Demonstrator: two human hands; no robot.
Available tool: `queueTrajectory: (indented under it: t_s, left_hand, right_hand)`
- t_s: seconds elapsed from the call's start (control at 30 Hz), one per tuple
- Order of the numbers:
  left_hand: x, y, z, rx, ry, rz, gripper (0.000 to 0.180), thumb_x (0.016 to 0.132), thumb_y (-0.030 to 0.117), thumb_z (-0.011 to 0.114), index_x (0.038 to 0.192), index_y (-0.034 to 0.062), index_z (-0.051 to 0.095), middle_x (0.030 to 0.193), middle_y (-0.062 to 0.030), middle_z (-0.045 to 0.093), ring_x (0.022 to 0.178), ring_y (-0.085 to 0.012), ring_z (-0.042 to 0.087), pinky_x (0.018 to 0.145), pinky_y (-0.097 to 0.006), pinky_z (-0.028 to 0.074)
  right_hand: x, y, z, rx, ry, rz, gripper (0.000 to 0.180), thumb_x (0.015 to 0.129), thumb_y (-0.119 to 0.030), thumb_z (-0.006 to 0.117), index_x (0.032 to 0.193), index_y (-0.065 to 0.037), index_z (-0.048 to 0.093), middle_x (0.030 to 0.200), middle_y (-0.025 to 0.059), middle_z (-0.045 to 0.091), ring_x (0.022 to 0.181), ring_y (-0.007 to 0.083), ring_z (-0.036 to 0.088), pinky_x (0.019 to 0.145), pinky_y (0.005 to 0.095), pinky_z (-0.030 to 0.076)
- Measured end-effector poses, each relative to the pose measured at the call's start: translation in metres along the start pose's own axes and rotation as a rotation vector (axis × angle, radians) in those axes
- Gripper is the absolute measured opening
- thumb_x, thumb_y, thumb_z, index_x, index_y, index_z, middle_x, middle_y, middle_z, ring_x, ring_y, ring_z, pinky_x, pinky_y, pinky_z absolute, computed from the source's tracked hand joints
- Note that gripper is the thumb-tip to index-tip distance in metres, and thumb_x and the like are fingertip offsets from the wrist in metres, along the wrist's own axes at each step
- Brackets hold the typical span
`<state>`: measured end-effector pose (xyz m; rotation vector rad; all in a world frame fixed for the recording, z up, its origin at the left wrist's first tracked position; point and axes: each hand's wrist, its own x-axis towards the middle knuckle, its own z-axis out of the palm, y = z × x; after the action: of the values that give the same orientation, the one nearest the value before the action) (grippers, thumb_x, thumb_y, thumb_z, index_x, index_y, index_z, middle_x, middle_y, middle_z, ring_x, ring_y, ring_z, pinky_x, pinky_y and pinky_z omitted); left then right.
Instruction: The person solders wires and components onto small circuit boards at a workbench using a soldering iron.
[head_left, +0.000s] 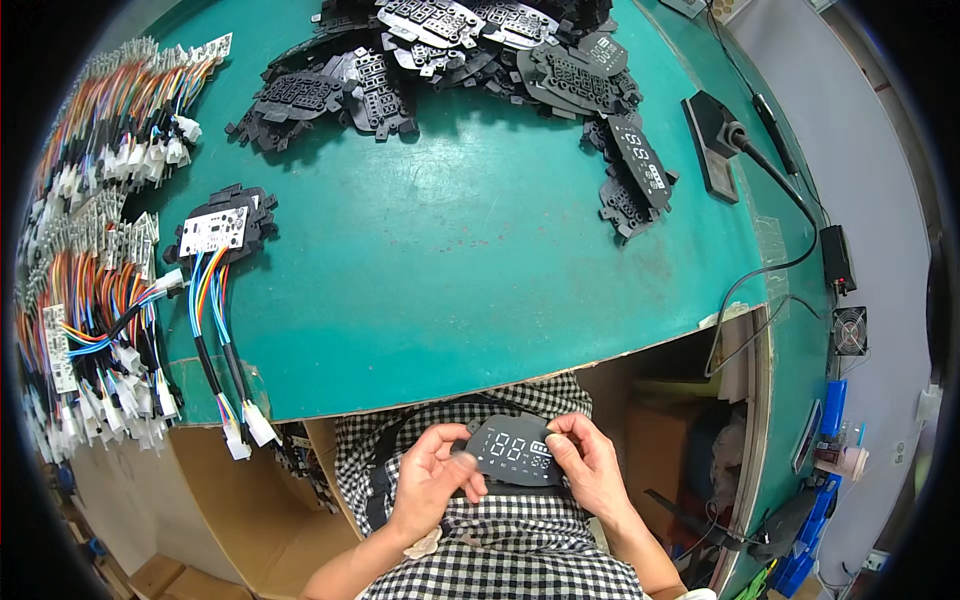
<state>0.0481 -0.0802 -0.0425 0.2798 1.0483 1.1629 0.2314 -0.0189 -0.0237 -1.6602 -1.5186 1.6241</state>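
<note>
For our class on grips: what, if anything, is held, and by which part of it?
A dark display panel: the right hand pinches its right end, thumb on the face; the left hand is at its left end, its grip unclear.

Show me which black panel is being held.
The panel over the checkered cloth, pinched by the right hand; the others lie on the green table.
</note>
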Motion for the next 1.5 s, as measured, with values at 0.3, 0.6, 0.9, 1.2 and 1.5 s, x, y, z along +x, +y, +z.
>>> queueTrajectory:
  t_s: [0.3,0.6,0.9,1.2,1.5]
  left_hand:
    - [-0.005,0.004,0.003,0.092,-0.055,0.089,0.038,0.081,-0.004,0.057,0.116,-0.0066,0.042,0.085,-0.0173,0.061,0.072,-0.0186,0.064,0.061,-0.026,0.054]
    - [0.003,-0.003,0.000,0.163,-0.001,0.166,0.038,0.084,-0.004,0.049,0.121,-0.0042,0.040,0.113,-0.0155,0.052,0.104,-0.0203,0.053,0.087,-0.031,0.046]
    - [0.004,-0.006,0.004,-0.026,-0.163,0.110,0.021,0.081,0.001,0.061,0.099,-0.0022,0.050,0.093,-0.0064,0.057,0.087,-0.0105,0.054,0.080,-0.025,0.046]
    - [0.001,0.002,0.006,-0.034,-0.153,0.121,0.022,0.081,0.008,0.064,0.096,-0.0013,0.051,0.091,-0.0051,0.058,0.085,-0.0084,0.053,0.078,-0.023,0.045]
    - [-0.009,0.030,0.014,0.407,-0.028,0.547,0.089,0.061,0.020,0.081,0.129,-0.0002,0.027,0.121,-0.0165,0.037,0.090,-0.0178,0.055,0.075,-0.027,0.050]
  right_hand:
    - [0.000,0.017,0.001,0.241,-0.076,0.108,0.016,0.089,-0.015,0.051,0.093,0.000,0.051,0.074,0.0028,0.055,0.063,0.0070,0.051,0.055,0.0209,0.043]
    - [-0.001,0.019,0.009,0.991,-0.346,0.498,0.018,0.091,-0.017,0.048,0.097,0.001,0.048,0.073,0.0080,0.058,0.052,0.0153,0.057,0.046,0.0238,0.049]
    - [-0.004,-0.002,0.008,0.542,-0.644,0.373,0.020,0.093,-0.016,0.043,0.099,-0.001,0.055,0.080,0.0040,0.060,0.068,0.0112,0.058,0.063,0.0240,0.049]
    - [0.006,-0.039,-0.016,0.320,-0.344,-0.041,0.019,0.091,-0.017,0.049,0.096,0.000,0.058,0.077,-0.0002,0.057,0.065,0.0036,0.049,0.059,0.0182,0.042]
    - [0.008,-0.060,-0.007,0.567,-0.175,-0.043,0.009,0.086,-0.006,0.055,0.083,0.003,0.052,0.067,0.0067,0.059,0.057,0.0117,0.061,0.048,0.0206,0.049]
